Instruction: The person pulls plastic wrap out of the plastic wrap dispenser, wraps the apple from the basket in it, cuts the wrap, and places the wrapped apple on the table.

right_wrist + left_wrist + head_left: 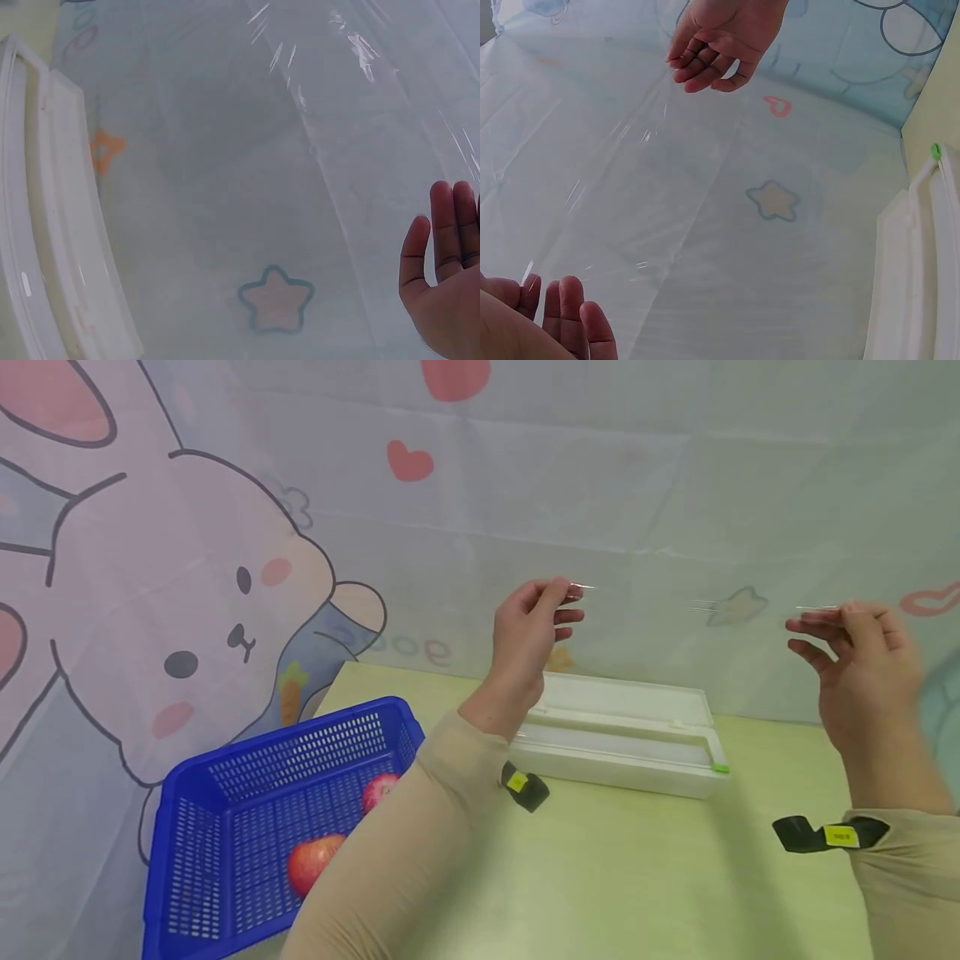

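Left: one blue basket (191, 764) at left edge of bench (615, 868), below and left of left hand's (525, 622) fingers; two red apples (313, 862) inside. Left fingers and thumb pinch transparent film (364, 56). One sheet, edge stretched between both hands' fingers. Below, between hands: one white box (618, 770), lid raised, near bench's back edge; bench surface stretches forward of it, between forearms. Right: right hand (870, 681) pinches film's other end, other fingers loose.
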Available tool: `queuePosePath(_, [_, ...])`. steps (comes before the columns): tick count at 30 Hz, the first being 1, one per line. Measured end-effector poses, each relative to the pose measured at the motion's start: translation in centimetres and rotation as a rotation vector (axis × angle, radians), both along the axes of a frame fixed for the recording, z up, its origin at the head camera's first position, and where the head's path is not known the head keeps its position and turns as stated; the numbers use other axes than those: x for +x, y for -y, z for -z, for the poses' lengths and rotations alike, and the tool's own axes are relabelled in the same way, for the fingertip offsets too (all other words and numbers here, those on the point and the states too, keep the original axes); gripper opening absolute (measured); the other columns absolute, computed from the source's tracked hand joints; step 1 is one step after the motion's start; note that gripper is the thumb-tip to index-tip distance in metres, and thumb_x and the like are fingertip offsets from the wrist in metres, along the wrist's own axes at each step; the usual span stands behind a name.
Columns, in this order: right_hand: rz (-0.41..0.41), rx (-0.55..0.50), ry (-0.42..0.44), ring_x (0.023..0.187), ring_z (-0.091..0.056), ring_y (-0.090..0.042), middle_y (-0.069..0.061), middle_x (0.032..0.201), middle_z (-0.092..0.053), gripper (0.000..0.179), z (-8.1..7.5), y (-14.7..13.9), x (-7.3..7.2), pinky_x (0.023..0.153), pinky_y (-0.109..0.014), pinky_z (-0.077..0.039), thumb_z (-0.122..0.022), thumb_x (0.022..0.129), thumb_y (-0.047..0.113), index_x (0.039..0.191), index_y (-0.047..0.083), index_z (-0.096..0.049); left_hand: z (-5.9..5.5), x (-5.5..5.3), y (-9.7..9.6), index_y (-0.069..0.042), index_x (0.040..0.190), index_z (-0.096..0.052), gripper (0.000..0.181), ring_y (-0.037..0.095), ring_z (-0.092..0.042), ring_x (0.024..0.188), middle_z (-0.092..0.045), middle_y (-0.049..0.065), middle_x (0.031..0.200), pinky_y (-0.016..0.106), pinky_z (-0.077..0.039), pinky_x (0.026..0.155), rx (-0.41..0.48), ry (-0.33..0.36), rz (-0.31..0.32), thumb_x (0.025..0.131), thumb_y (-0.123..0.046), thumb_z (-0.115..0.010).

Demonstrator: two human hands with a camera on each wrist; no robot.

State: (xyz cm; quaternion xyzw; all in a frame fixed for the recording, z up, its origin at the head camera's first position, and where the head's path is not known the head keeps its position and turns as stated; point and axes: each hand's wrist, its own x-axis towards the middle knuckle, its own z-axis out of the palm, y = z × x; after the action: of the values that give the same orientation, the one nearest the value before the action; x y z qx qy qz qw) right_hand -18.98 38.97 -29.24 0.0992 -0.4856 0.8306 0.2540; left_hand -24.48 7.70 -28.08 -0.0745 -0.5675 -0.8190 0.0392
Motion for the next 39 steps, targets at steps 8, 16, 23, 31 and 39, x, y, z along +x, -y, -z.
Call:
queuePosePath(8, [0.081, 0.052, -0.018, 0.099, -0.07, -0.026, -0.016, 0.107, -0.069, 0.017, -1.0, 0.4, 0.7, 0.086, -0.027, -0.061, -0.065, 0.107, 0.011, 0.112, -0.005, -0.058, -1.2, 0.5, 0.3, -0.005, 0.106, -0.076, 0.02, 0.036, -0.075, 0.104, -0.077, -0.002, 0.103, 0.036, -0.059, 0.087, -0.012, -0.067, -0.006, 0.109, -0.022, -0.064])
queuePosePath(16, [0.131, 0.092, -0.053, 0.095, -0.068, -0.027, -0.017, 0.103, -0.065, 0.017, -1.3, 0.6, 1.6, 0.087, -0.026, -0.06, -0.064, 0.107, 0.01, 0.109, -0.006, -0.059, -1.4, 1.2, 0.7, -0.008, 0.105, -0.075, 0.019, 0.018, -0.074, 0.089, -0.077, 0.0, 0.106, 0.037, -0.058, 0.087, -0.036, -0.111, 0.004, 0.109, -0.022, -0.064])
queuePosePath(23, [0.202, 0.154, -0.103, 0.088, -0.065, -0.025, -0.016, 0.094, -0.064, 0.012, -0.6, 0.3, 3.3, 0.084, -0.025, -0.059, -0.056, 0.11, 0.003, 0.102, -0.005, -0.06, -0.8, 2.8, 0.7, -0.009, 0.106, -0.076, 0.02, 0.028, -0.074, 0.095, -0.077, 0.001, 0.107, 0.03, -0.056, 0.081, -0.082, -0.171, 0.004, 0.109, -0.024, -0.064])
queuePosePath(31, [0.163, 0.201, -0.182, 0.084, -0.067, -0.023, -0.015, 0.092, -0.067, 0.009, 0.9, -0.1, 6.0, 0.081, -0.025, -0.059, -0.055, 0.108, -0.002, 0.105, -0.007, -0.06, 0.5, 5.3, 1.7, -0.008, 0.11, -0.075, 0.02, 0.031, -0.073, 0.097, -0.076, 0.0, 0.109, 0.034, -0.056, 0.087, -0.148, -0.221, 0.027, 0.109, -0.023, -0.063])
queuePosePath(39, [-0.06, 0.255, -0.287, 0.085, -0.075, -0.023, -0.016, 0.094, -0.074, 0.03, 4.3, -1.2, 10.2, 0.088, -0.024, -0.059, -0.03, 0.108, -0.018, 0.105, -0.017, -0.06, 3.1, 9.3, 3.6, 0.002, 0.111, -0.073, 0.02, 0.031, -0.074, 0.094, -0.075, 0.02, 0.112, 0.029, -0.058, 0.087, -0.182, -0.282, 0.077, 0.109, -0.014, -0.06])
